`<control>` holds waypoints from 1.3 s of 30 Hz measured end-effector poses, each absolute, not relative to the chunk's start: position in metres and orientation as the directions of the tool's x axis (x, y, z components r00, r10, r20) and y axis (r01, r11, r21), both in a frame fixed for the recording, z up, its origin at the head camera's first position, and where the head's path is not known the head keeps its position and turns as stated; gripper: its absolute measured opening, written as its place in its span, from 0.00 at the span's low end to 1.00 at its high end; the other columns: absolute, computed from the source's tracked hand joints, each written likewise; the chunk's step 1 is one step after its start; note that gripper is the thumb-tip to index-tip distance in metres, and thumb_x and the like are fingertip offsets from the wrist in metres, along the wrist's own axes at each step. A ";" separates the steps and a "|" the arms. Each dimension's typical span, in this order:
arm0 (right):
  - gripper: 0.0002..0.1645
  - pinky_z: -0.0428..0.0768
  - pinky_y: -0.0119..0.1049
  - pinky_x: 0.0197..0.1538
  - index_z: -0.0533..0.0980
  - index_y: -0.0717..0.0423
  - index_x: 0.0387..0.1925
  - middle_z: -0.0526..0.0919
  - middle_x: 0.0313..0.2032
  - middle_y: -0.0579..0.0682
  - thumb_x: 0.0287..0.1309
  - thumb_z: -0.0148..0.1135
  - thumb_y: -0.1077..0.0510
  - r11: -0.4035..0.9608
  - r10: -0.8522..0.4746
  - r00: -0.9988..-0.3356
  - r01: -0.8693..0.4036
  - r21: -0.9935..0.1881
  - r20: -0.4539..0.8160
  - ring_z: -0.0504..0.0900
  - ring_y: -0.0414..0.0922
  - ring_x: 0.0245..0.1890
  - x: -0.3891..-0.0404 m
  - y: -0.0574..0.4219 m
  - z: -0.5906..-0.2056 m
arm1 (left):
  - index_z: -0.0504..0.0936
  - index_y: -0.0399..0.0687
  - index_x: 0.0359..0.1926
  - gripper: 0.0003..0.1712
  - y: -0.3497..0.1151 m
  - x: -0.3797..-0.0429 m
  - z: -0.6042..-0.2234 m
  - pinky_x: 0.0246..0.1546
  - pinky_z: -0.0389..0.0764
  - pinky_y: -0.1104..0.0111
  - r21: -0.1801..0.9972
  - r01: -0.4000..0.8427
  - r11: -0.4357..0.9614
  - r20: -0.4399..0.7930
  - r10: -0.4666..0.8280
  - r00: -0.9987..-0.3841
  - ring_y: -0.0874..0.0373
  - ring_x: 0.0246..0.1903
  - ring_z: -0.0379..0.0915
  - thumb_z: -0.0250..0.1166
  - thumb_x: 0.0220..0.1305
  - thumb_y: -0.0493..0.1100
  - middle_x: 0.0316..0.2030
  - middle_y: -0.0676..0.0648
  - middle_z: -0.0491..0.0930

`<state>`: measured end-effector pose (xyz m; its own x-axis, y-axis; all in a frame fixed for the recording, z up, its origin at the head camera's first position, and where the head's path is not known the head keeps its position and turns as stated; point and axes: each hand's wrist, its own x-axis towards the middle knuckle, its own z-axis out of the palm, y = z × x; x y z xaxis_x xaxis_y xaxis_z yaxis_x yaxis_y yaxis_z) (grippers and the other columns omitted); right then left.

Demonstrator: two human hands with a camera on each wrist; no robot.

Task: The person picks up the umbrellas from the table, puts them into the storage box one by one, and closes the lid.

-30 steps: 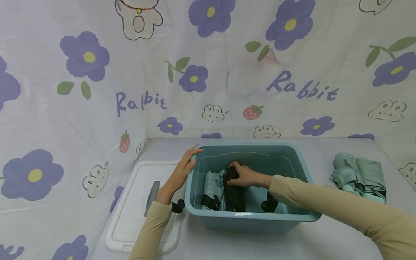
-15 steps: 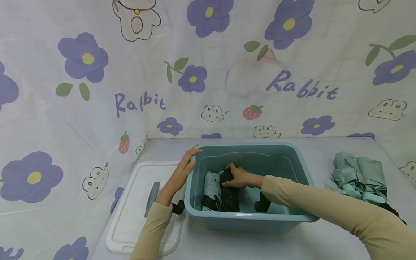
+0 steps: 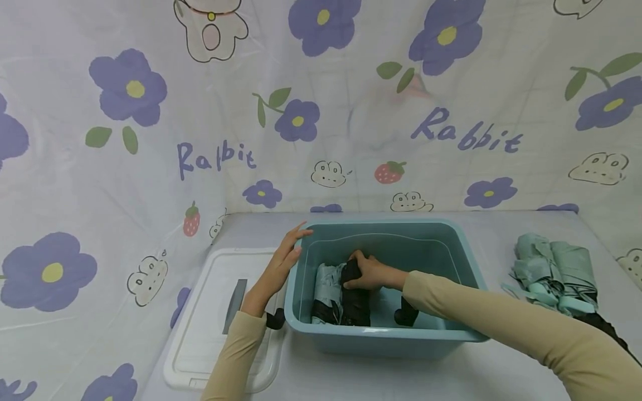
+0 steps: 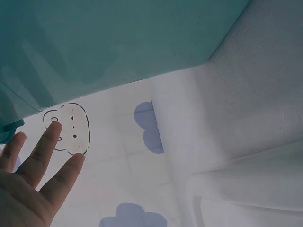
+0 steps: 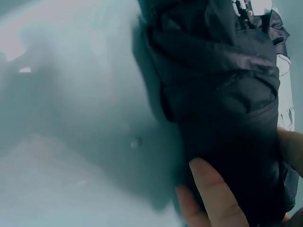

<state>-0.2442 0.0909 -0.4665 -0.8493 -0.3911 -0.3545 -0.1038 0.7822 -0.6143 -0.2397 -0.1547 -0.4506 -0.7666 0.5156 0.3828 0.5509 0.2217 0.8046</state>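
Observation:
Inside the blue-green plastic bin [image 3: 381,333], my right hand [image 3: 372,274] holds a black folded umbrella [image 3: 357,309], thumb on one side and fingers on the other. In the right wrist view the umbrella's dark cloth [image 5: 222,80] lies in folds, with metal parts at its top end. Close along its left side lies a pale blue-green folded umbrella [image 3: 328,284] with black at its near end. My left hand [image 3: 276,270] is at the bin's left rim, fingers extended; the left wrist view shows its spread fingers [image 4: 61,182] beside the bin's outer wall.
A white lid [image 3: 200,334] with a grey handle lies left of the bin, under my left forearm. On the table to the right lie two pale green folded umbrellas [image 3: 574,267], with something black [image 3: 602,326] partly behind my right sleeve. A flower-printed sheet [image 3: 351,111] hangs behind.
My right hand has shifted the black umbrella slightly left, up against the pale one, then stayed nearly still. My left hand has kept its place at the rim.

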 end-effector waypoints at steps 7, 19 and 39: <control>0.44 0.71 0.53 0.53 0.52 0.58 0.65 0.62 0.56 0.69 0.56 0.62 0.46 0.827 -0.403 -0.814 -0.127 -0.548 -0.419 0.68 0.58 0.54 -0.243 0.092 -0.458 | 0.59 0.37 0.66 0.24 -0.155 -0.241 -0.450 0.61 0.50 0.39 0.811 0.544 0.215 0.378 0.518 -0.767 0.40 0.70 0.39 0.39 0.74 0.43 0.70 0.35 0.44; 0.43 0.79 0.51 0.38 0.48 0.51 0.69 0.64 0.59 0.65 0.61 0.57 0.46 0.822 -0.436 -0.734 -0.089 -0.563 -0.521 0.79 0.56 0.39 -0.245 0.109 -0.432 | 0.58 0.41 0.68 0.24 -0.155 -0.239 -0.450 0.62 0.49 0.41 0.810 0.535 0.242 0.357 0.520 -0.776 0.44 0.71 0.37 0.38 0.73 0.41 0.71 0.38 0.43; 0.38 0.76 0.40 0.37 0.53 0.57 0.67 0.77 0.44 0.54 0.64 0.52 0.45 0.744 -0.561 -0.692 -0.180 -0.644 -0.454 0.79 0.46 0.36 -0.237 0.143 -0.389 | 0.59 0.44 0.68 0.25 -0.156 -0.247 -0.463 0.63 0.48 0.41 0.812 0.533 0.237 0.365 0.506 -0.782 0.49 0.71 0.37 0.38 0.74 0.45 0.71 0.40 0.44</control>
<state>-0.2368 0.1432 -0.3889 -0.6920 -0.5610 -0.4543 -0.1802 0.7436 -0.6439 -0.2470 -0.1560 -0.4628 -0.7817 0.5057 0.3649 0.5327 0.2374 0.8123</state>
